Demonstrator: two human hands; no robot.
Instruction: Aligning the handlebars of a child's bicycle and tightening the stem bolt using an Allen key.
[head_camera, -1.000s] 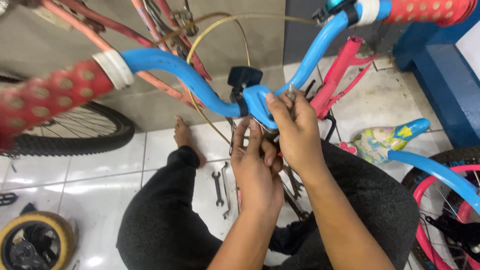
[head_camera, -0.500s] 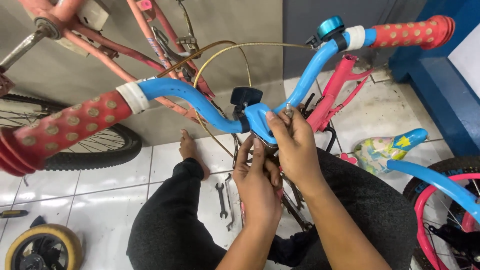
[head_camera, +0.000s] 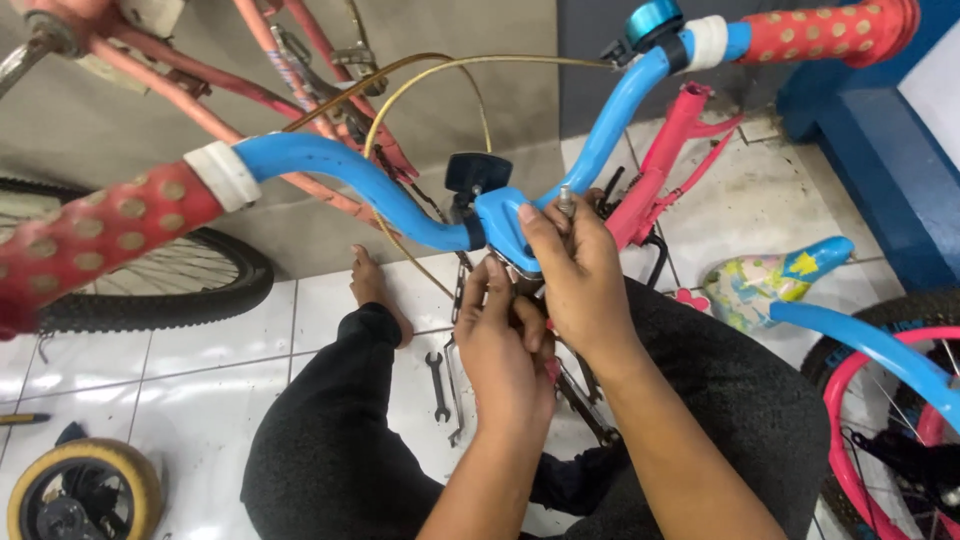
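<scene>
Blue handlebar (head_camera: 370, 185): curved tube, glossy, with white collars and red dotted grips at both ends; held raised, centre clamp directly under the right fingers (head_camera: 545, 235). Right-side bar rises away above those fingertips; left-side bar runs off beyond the left fingers (head_camera: 500, 290). Small metal bolt (head_camera: 566, 200): upright, grey, pinched at the right fingertips, just beside the clamp. Black knob (head_camera: 478, 172): sits on the clamp, just above the left fingertips.
</scene>
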